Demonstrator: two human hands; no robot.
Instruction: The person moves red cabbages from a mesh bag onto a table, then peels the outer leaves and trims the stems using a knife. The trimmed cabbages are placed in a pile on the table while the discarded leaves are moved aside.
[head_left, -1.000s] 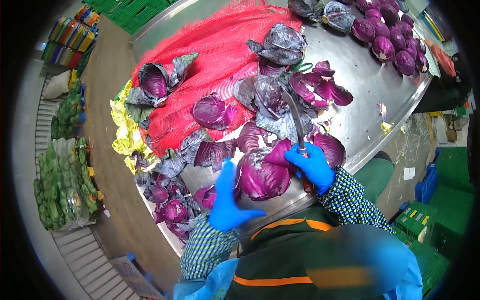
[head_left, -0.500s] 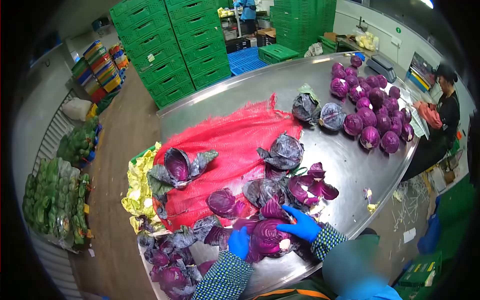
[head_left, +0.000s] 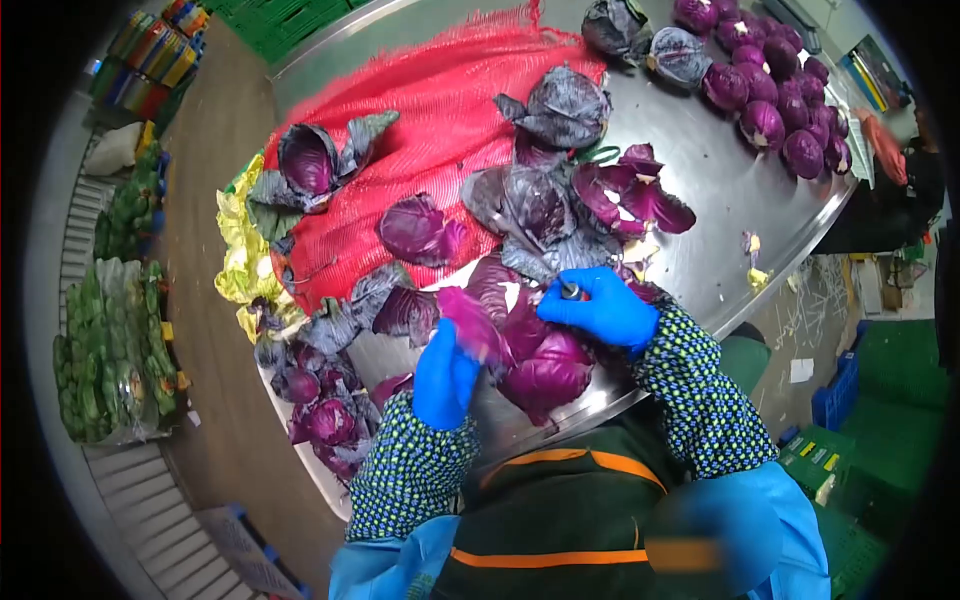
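Observation:
My left hand, in a blue glove, pinches a loose purple leaf at the near side of the metal table. Just right of it, a red cabbage rests among peeled leaves. My right hand, gloved too, is closed round a small knife; only the dark handle end shows, and the blade cannot be made out. Beyond both hands lie opened outer leaves and a curled purple leaf cluster.
Red netting covers the table's left part. Trimmed cabbages are heaped at the far right, near another person's dark sleeve. Untrimmed cabbages stand beyond the leaves. A bin of discarded leaves is at the left, beside yellowish leaves.
My view has tipped downward. The left hand has gone from the cabbage's side to holding a leaf apart from it. My right hand has lifted off the cabbage, still with the knife.

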